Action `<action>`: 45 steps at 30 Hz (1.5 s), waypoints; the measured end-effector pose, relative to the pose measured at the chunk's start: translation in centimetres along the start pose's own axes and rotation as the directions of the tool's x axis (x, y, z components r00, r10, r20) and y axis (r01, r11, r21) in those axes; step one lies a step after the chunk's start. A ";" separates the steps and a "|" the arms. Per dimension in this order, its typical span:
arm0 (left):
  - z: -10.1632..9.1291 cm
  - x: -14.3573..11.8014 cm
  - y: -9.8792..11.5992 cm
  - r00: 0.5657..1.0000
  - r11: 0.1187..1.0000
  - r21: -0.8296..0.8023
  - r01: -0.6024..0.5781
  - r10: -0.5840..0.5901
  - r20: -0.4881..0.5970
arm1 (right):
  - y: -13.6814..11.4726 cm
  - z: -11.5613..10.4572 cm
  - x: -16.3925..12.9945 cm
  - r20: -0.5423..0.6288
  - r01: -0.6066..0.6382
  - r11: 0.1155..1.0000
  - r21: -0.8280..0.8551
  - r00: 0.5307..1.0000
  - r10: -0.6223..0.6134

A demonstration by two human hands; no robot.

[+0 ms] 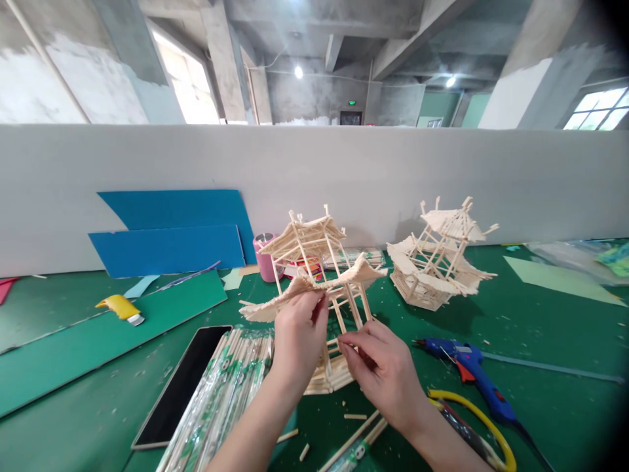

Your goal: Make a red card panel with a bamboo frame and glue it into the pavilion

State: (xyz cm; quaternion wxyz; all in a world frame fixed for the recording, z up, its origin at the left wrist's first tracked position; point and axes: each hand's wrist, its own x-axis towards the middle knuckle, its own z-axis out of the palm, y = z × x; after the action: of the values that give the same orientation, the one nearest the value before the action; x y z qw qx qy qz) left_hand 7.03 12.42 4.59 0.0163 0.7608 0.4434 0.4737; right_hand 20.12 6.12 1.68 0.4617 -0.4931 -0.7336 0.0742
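Closely, two hands pinch at a stick pavilion (344,280) at the middle of the green table (565,314).

Nearest, to the left, wrapped sticks (221,393) carry green print and small round white marks, any lettering too small to read. Just beyond, the left hand (299,328) is narrow, thumb and fingers gathered against the pavilion's lower roof edge; the right hand (381,364) has thumb and forefinger nearly together beside the uprights, and whether they grip a piece I cannot tell. A blue glue gun (472,360) lies right; a second pavilion (422,278) stands farther right. Far off glows a green sign (352,102), unreadable.
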 end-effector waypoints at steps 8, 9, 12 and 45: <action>0.0 0.0 -0.1 1.000 1.000 0.001 -0.002 0.002 0.008 | 0.0 0.0 0.0 0.002 0.004 1.000 -0.008 1.000 -0.004; 0.0 0.0 -0.1 1.000 1.000 0.001 -0.002 0.002 0.008 | 0.0 0.0 0.0 0.002 0.004 1.000 -0.007 1.000 -0.004; 0.0 0.0 -0.1 1.000 1.000 -0.002 -0.004 0.004 0.007 | 0.0 0.0 0.0 -0.003 0.003 1.000 -0.008 1.000 -0.003; 0.2 0.0 -0.3 1.000 1.000 -0.001 0.021 -0.021 0.006 | 0.1 0.2 -0.1 -0.019 0.015 1.000 -0.004 1.000 -0.015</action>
State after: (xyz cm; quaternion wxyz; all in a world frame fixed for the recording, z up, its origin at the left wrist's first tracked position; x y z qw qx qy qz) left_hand 7.02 12.63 4.33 0.0231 0.7575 0.4511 0.4713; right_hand 20.11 6.14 1.44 0.4681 -0.4890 -0.7332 0.0645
